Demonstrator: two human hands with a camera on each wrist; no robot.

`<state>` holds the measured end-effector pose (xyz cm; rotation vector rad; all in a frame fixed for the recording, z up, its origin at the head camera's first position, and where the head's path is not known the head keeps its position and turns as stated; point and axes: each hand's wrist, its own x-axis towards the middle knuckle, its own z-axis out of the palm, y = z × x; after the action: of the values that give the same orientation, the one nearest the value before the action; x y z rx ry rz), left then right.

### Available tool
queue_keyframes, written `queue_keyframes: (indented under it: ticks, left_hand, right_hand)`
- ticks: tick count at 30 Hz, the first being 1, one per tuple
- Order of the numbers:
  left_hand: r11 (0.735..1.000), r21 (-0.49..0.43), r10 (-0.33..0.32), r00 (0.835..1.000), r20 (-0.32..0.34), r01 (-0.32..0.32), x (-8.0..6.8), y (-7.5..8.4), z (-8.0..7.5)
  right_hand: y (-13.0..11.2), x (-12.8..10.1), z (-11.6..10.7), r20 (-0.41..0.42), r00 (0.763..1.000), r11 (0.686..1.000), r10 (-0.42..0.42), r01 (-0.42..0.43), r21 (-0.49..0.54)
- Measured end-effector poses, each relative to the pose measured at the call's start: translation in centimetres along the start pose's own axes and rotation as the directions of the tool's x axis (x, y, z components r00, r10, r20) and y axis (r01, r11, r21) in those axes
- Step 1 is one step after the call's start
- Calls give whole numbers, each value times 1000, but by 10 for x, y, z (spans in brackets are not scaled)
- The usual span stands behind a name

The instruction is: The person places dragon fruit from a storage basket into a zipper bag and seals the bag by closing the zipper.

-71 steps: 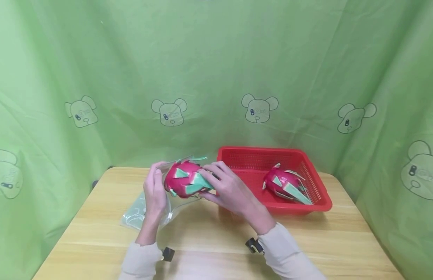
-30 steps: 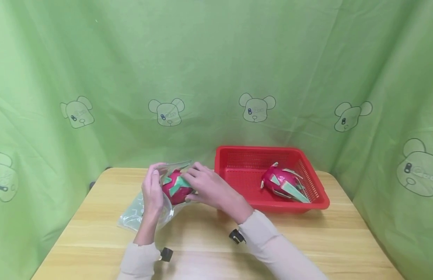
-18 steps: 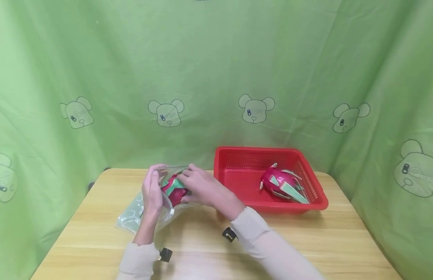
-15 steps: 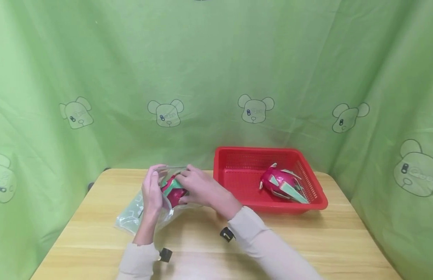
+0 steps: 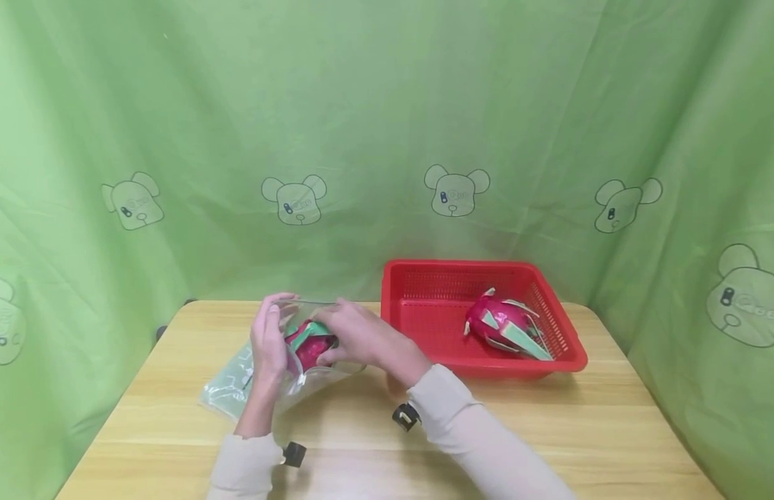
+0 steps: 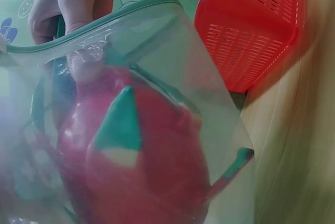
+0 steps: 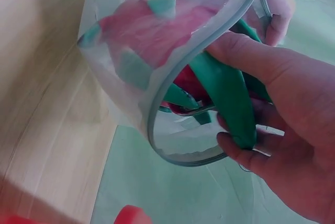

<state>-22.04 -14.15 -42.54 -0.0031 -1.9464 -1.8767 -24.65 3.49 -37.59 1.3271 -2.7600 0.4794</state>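
On the wooden table (image 5: 549, 430), a clear zip bag (image 5: 262, 375) is held open by the left hand (image 5: 268, 344) pinching its rim, while a dragon fruit (image 5: 308, 347), gripped by the right hand (image 5: 356, 337), is seated deeper inside than a second ago.

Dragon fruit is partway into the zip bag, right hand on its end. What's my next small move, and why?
Probably push the dragon fruit a little deeper with the right hand. In the right wrist view its green scales and that hand's fingers sit across the bag's zip rim, so the mouth cannot close. The left hand holds the bag open at the rim, which should ease the push.
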Motion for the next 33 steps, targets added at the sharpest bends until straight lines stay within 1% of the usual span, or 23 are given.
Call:
queue_keyframes:
  ticks: [6,13,18,26,33]
  left_hand:
    - [1000,-9,-13,1000,23,13,1,-1,-1]
    - [1000,22,-5,999,47,4,2,-1,-2]
    - [1000,25,-14,998,69,12,2,-1,-4]
    - [999,33,-14,996,93,10,3,-1,-6]
    - [1000,19,-6,995,102,4,3,-1,-5]
  right_hand:
    - [-1,0,-2,27,999,999,20,-21,33]
    - [-2,-2,-5,40,999,1000,21,-21,6]
    - [-2,-1,-4,64,998,1000,22,-22,10]
    - [-3,4,2,123,992,998,-12,4,68]
    - [-4,7,7,131,991,999,-23,18,39]
